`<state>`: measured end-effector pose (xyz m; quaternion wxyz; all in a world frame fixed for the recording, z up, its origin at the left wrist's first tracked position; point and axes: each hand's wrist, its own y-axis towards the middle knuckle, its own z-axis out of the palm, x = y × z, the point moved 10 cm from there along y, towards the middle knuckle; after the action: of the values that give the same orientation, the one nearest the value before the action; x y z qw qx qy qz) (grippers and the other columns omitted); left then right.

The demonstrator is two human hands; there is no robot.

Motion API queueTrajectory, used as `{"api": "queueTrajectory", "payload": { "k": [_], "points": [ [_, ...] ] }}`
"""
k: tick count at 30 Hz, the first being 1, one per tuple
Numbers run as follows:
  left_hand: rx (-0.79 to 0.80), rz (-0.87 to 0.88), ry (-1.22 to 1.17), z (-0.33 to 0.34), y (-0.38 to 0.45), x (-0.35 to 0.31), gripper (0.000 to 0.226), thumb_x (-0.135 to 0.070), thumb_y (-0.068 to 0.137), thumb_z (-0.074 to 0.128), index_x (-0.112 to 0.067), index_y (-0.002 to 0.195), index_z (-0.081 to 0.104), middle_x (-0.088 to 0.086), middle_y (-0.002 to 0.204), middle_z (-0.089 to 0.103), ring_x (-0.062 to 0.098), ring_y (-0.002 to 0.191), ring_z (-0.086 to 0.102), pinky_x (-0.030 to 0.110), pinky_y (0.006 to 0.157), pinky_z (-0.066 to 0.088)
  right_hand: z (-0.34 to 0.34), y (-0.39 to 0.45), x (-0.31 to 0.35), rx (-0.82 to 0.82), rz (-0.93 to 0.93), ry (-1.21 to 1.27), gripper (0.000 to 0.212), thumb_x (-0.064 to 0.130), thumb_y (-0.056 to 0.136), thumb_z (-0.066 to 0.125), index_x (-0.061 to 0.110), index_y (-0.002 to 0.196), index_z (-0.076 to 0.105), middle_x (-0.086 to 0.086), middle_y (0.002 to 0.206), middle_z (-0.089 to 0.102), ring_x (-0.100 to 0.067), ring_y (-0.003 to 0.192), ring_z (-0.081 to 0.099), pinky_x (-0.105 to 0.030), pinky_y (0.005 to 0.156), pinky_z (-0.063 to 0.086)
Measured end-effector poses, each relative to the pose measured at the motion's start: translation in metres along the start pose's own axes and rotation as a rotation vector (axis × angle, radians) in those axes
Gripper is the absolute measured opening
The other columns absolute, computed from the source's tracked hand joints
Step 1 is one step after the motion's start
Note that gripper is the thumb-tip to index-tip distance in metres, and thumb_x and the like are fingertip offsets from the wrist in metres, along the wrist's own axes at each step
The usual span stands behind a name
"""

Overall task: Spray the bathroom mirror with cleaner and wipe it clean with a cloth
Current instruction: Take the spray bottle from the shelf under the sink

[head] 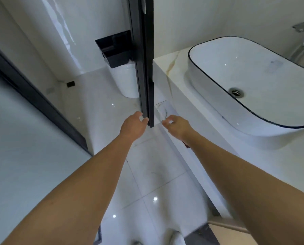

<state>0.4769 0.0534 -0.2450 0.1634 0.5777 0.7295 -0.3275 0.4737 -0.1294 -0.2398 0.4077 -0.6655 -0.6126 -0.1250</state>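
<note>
both my arms are stretched out and down toward the floor point(147, 183), and neither hand has anything in it. my left hand point(132, 126) is at the bottom end of the black door frame point(144, 68), fingertips loosely curled and just at its lower edge; i can't tell for sure whether they touch it. my right hand point(177, 125) is just beside the front corner of the marble vanity point(167, 82), fingers apart and half curled, pinching nothing that i can see.

as for the job, i'd say it has barely begun, or not at all. no spray bottle and no cloth appear anywhere in view, not on the vanity's top, not in the basin point(250, 82), not on the floor. so fetching the cleaner and cloth, spraying and wiping all look left to do.

the mirror itself i cannot find. my view is tipped down; the wall above the far edge of the vanity is cut off at the top, so if the mirror hangs there it is out of sight. the pale glossy panel at the left edge could be glass or a door, i can't say which.

other things are hard to read. the tap point(303, 27) is clipped by the right edge at the vanity's far corner. a black bin-like box point(116, 48) and a white rounded fixture point(126, 80) sit behind the frame, partly hidden by it. along the bottom edge there is something white and blurred that i can't identify.
</note>
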Motion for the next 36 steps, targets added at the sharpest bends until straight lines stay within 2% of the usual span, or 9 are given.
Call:
{"api": "queueTrajectory", "payload": {
  "k": [3,6,8,16,19,23,28,33,36],
  "points": [
    [-0.015,0.019,0.007,0.037,0.031,0.034,0.053,-0.042,0.103,0.042,-0.017,0.149,0.039,0.012,0.147,0.048,0.028,0.132,0.048,0.031,0.102,0.039,0.039,0.033,-0.030,-0.023,-0.011,0.015,0.040,0.046,0.099,0.050,0.017,0.124,0.059,-0.008,0.123,0.063,-0.022,0.103,0.057,-0.028,0.082,0.042],
    [-0.033,0.036,-0.001,0.071,0.061,0.065,0.052,-0.042,0.103,0.043,-0.018,0.149,0.039,0.012,0.146,0.048,0.028,0.132,0.048,0.031,0.102,0.039,0.073,0.065,-0.064,-0.057,-0.015,0.048,0.038,0.046,0.097,0.052,0.017,0.120,0.061,-0.009,0.123,0.065,-0.025,0.110,0.060,-0.032,0.090,0.049],
    [-0.045,0.047,-0.002,0.092,0.080,0.082,0.052,-0.042,0.103,0.043,-0.018,0.150,0.039,0.013,0.146,0.049,0.028,0.131,0.048,0.031,0.101,0.039,0.089,0.084,-0.087,-0.089,-0.022,0.055,0.039,0.047,0.096,0.053,0.017,0.119,0.062,-0.009,0.122,0.065,-0.026,0.112,0.059,-0.033,0.092,0.048],
    [-0.129,0.156,-0.053,0.177,0.151,0.117,0.048,-0.040,0.102,0.045,-0.019,0.145,0.046,0.011,0.143,0.052,0.028,0.128,0.051,0.033,0.098,0.040,0.138,0.141,-0.175,-0.226,-0.035,0.121,0.038,0.045,0.096,0.053,0.018,0.122,0.062,-0.008,0.115,0.068,-0.025,0.108,0.062,-0.028,0.085,0.046],
    [-0.134,0.216,-0.061,0.211,0.166,0.113,0.047,-0.040,0.101,0.045,-0.020,0.144,0.046,0.010,0.142,0.052,0.028,0.125,0.052,0.034,0.099,0.044,0.142,0.149,-0.205,-0.307,-0.035,0.139,0.037,0.044,0.097,0.052,0.019,0.123,0.061,-0.004,0.111,0.068,-0.020,0.100,0.059,-0.024,0.080,0.039],
    [-0.093,0.291,-0.058,0.252,0.177,0.095,0.048,-0.041,0.102,0.043,-0.022,0.146,0.043,0.009,0.146,0.047,0.029,0.129,0.049,0.039,0.103,0.045,0.138,0.150,-0.243,-0.413,-0.029,0.158,0.037,0.041,0.098,0.052,0.019,0.127,0.059,0.001,0.106,0.065,-0.020,0.111,0.058,-0.023,0.084,0.038],
    [-0.035,0.363,-0.039,0.293,0.178,0.068,0.047,-0.042,0.102,0.044,-0.023,0.145,0.046,0.011,0.143,0.050,0.029,0.129,0.050,0.038,0.106,0.042,0.128,0.130,-0.284,-0.511,0.037,0.164,0.039,0.040,0.098,0.052,0.020,0.130,0.057,-0.004,0.121,0.066,-0.024,0.116,0.058,-0.026,0.093,0.041],
    [0.029,0.439,-0.019,0.330,0.168,0.042,0.046,-0.040,0.101,0.047,-0.021,0.143,0.049,0.011,0.141,0.053,0.030,0.130,0.049,0.040,0.109,0.040,0.115,0.105,-0.318,-0.560,0.114,0.160,0.039,0.041,0.100,0.049,0.019,0.131,0.055,-0.007,0.119,0.066,-0.027,0.115,0.057,-0.031,0.096,0.044],
    [0.080,0.500,-0.003,0.354,0.156,0.023,0.046,-0.035,0.103,0.044,-0.019,0.146,0.044,0.010,0.147,0.050,0.029,0.134,0.046,0.039,0.112,0.037,0.107,0.088,-0.343,-0.593,0.181,0.181,0.033,0.038,0.099,0.049,0.017,0.121,0.062,-0.007,0.109,0.066,-0.027,0.103,0.059,-0.033,0.088,0.050]
  ]
}}
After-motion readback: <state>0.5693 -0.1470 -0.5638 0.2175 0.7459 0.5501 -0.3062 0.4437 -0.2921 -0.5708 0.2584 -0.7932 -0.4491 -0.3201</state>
